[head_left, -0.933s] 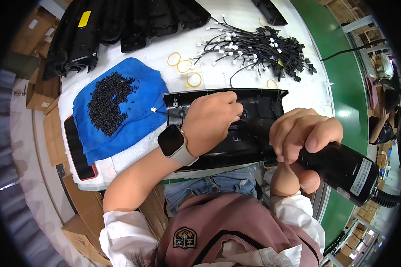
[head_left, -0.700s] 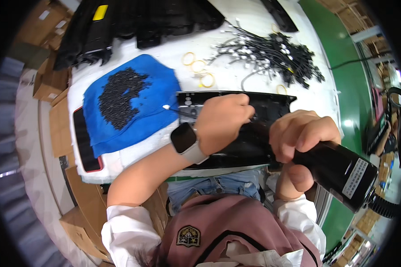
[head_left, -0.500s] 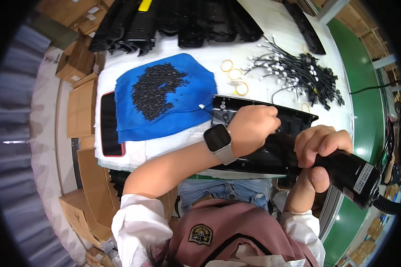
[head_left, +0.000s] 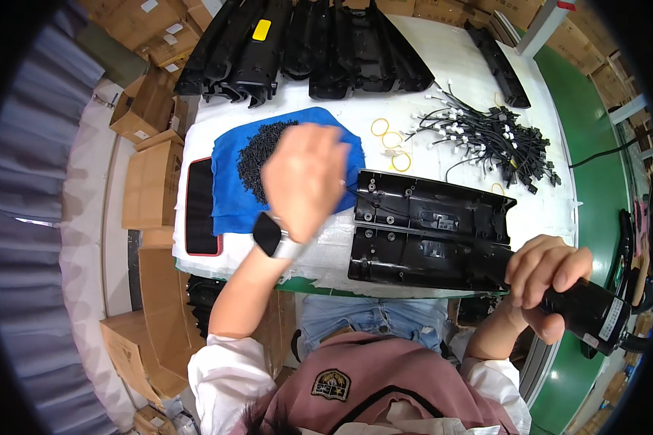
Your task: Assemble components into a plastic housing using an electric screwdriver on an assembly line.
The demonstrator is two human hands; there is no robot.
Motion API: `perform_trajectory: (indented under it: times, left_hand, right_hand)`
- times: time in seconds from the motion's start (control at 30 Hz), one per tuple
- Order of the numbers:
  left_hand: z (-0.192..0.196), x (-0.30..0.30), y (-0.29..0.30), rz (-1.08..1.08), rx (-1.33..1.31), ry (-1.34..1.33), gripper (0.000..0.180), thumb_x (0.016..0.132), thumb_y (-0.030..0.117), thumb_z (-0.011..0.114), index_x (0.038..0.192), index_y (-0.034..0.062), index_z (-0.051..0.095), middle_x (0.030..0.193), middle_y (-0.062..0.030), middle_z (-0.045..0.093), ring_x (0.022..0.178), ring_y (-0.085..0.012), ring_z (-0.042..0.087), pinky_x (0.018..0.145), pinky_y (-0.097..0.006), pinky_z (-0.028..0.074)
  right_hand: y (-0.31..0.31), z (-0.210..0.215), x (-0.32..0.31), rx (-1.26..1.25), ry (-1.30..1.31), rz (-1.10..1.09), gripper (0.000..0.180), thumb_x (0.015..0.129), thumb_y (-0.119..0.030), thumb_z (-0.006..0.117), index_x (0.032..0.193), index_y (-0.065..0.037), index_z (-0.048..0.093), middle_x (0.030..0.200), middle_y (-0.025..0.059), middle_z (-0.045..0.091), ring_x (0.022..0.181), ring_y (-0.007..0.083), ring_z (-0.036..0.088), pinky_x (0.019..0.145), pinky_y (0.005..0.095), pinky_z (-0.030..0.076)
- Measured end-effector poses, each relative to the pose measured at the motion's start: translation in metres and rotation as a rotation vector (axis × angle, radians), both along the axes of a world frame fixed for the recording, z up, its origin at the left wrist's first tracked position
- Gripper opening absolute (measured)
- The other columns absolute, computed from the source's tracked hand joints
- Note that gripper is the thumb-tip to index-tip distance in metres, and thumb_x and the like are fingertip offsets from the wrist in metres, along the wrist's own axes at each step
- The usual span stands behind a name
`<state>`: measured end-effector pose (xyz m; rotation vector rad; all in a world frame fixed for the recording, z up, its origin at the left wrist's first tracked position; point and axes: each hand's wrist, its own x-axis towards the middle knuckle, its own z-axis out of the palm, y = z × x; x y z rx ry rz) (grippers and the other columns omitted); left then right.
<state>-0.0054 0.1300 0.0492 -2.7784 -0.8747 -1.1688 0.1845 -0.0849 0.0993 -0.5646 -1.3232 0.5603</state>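
My left hand (head_left: 306, 177), with a watch on its wrist, is over the right part of a pile of small black screws (head_left: 256, 156) on a blue cloth (head_left: 228, 199). Motion smears its fingers, so I cannot make out whether it holds anything. At the right my right hand (head_left: 548, 279) is wrapped round a black electric screwdriver (head_left: 589, 308), whose cord leaves at the lower right. The tool's front end lies over the right end of two long black plastic housings (head_left: 432, 250), side by side at the table's near edge with their hollow insides up.
A bundle of black cables with white connectors (head_left: 500, 141) lies at the right. Yellow rings (head_left: 392, 140) sit beside it. More black housings (head_left: 355, 58) line the far side, and a phone (head_left: 202, 210) rests left of the cloth. Cardboard boxes (head_left: 152, 181) stand at the left.
My left hand has moved left from the housings to the screw pile. The right hand has shifted slightly right and down with the screwdriver. The whole view has shifted a little.
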Motion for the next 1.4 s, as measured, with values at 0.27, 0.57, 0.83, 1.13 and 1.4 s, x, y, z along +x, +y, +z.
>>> perform_trajectory:
  times: [0.27,0.57,0.83,1.13,1.4]
  left_hand:
    - [-0.024,-0.035,0.027,0.166,-0.113,0.120,0.010,0.077,0.012,0.068,0.082,0.0045,0.063,0.075,-0.0093,0.057,0.069,-0.0282,0.059,0.061,-0.036,0.047]
    - [-0.023,-0.040,0.033,0.085,-0.233,-0.085,0.005,0.078,0.004,0.064,0.081,0.0006,0.064,0.076,-0.0108,0.060,0.065,-0.0287,0.059,0.060,-0.035,0.048]
    - [-0.020,-0.036,0.028,-0.053,-0.483,-0.258,0.011,0.074,-0.003,0.066,0.084,0.0002,0.066,0.070,-0.0049,0.059,0.051,-0.0105,0.052,0.050,-0.022,0.042]
    - [-0.020,-0.041,0.025,0.133,-0.158,0.175,0.018,0.072,0.010,0.071,0.088,0.0025,0.066,0.084,-0.0096,0.059,0.080,-0.0285,0.057,0.069,-0.036,0.047]
    - [-0.021,-0.041,0.029,0.088,-0.171,0.068,0.008,0.074,0.006,0.066,0.081,0.0012,0.065,0.078,-0.0111,0.058,0.078,-0.0297,0.057,0.067,-0.038,0.047]
  right_hand:
    - [-0.005,0.001,-0.004,-0.022,-0.069,0.045,0.043,0.071,-0.019,0.077,0.098,-0.006,0.047,0.061,0.0039,0.057,0.044,0.0187,0.057,0.043,0.0307,0.045]
    - [0.000,0.001,-0.021,-0.014,0.073,-0.060,0.044,0.066,-0.023,0.080,0.090,-0.007,0.047,0.057,0.0030,0.055,0.038,0.0160,0.051,0.038,0.0282,0.040]
    - [0.006,0.007,-0.027,-0.013,0.108,-0.077,0.046,0.065,-0.029,0.082,0.087,-0.009,0.047,0.054,0.0002,0.053,0.036,0.0140,0.049,0.037,0.0273,0.039]
    - [0.004,0.010,-0.036,-0.026,0.166,-0.153,0.047,0.064,-0.032,0.083,0.084,-0.010,0.046,0.051,-0.0008,0.051,0.035,0.0124,0.048,0.038,0.0250,0.039]
    - [0.005,0.006,-0.026,0.017,0.050,-0.098,0.046,0.070,-0.031,0.077,0.091,-0.011,0.043,0.055,-0.0045,0.053,0.039,0.0092,0.052,0.040,0.0227,0.043]
